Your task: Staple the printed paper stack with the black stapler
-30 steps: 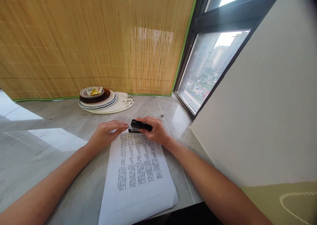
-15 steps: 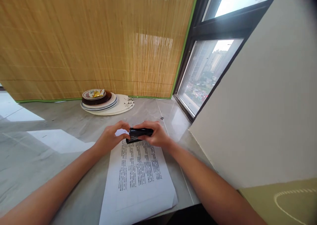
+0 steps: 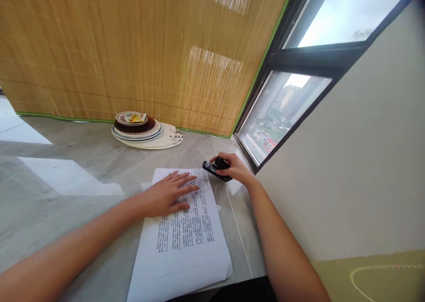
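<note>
A stack of printed paper sheets point(image 3: 186, 244) lies on the grey marble counter point(image 3: 66, 187) in front of me. My left hand point(image 3: 168, 195) rests flat on the upper half of the top sheet, fingers stretched out. Off the paper's top right corner, my right hand point(image 3: 234, 169) is closed round a small black stapler point(image 3: 215, 169), just above or on the counter near the window.
A pile of plates point(image 3: 142, 131) with a brown bowl and a patterned dish on top stands at the back by the bamboo blind point(image 3: 133, 49). The window point(image 3: 279, 111) and a white wall point(image 3: 358, 151) close off the right side. The counter's front edge is near my body.
My right hand has carried the stapler off the paper's top edge to the right. My left hand has left the stapler and now lies flat on the sheet.
</note>
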A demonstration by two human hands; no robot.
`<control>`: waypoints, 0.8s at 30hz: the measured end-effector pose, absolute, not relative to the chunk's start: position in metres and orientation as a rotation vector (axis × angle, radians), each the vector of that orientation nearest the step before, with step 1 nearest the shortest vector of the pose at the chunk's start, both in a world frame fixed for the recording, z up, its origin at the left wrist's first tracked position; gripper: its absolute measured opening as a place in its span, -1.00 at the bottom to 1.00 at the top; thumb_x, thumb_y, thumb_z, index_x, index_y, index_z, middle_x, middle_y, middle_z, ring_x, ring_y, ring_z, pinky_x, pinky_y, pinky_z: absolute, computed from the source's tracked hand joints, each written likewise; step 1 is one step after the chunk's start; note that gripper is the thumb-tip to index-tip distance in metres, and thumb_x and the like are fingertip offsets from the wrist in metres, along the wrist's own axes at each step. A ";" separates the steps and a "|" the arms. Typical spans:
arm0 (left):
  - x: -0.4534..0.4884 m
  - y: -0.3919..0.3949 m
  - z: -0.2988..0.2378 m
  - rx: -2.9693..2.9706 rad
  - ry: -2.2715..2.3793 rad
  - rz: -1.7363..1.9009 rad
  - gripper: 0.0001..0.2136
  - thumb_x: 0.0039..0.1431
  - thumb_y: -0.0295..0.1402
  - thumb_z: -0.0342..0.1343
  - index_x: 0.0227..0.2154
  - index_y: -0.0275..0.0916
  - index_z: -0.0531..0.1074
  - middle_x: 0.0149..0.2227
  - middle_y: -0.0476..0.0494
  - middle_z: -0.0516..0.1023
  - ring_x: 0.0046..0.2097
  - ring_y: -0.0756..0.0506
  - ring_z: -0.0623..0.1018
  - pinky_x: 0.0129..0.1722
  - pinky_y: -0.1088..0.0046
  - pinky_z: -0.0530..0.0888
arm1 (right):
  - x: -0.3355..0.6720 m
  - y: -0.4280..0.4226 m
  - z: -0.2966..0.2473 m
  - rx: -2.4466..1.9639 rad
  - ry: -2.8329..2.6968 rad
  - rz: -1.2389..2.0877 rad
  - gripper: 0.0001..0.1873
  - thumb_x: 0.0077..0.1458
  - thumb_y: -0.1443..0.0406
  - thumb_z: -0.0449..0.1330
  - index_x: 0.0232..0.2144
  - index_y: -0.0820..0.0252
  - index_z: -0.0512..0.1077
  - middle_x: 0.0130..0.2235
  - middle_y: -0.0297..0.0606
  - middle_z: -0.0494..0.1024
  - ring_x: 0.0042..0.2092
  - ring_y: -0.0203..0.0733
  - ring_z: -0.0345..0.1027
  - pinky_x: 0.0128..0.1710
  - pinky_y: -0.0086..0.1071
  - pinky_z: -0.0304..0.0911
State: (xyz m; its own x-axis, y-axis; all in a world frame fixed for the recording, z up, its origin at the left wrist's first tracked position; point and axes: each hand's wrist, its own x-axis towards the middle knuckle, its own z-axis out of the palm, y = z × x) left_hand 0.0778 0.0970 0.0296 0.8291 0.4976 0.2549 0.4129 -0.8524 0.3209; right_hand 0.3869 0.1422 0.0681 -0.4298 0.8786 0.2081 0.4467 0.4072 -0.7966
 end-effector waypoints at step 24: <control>0.081 0.083 0.030 2.744 0.490 0.463 -0.44 0.30 -0.25 0.10 0.33 0.28 0.22 0.46 0.03 0.04 0.44 -0.38 0.13 0.40 -0.20 0.06 | 0.347 0.119 0.074 -1.059 -2.531 1.008 -0.58 0.29 -0.05 0.15 -0.35 0.17 0.47 -0.39 -0.38 0.48 -0.37 -0.27 0.27 -0.36 -0.41 0.17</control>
State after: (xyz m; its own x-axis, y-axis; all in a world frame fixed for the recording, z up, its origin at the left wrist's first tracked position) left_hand 0.0805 0.0827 0.0305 0.8891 0.3790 0.2567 0.2773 -0.8920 0.3569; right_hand 0.3474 0.1193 0.0741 -0.7168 0.6948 -0.0591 0.5453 0.5057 -0.6686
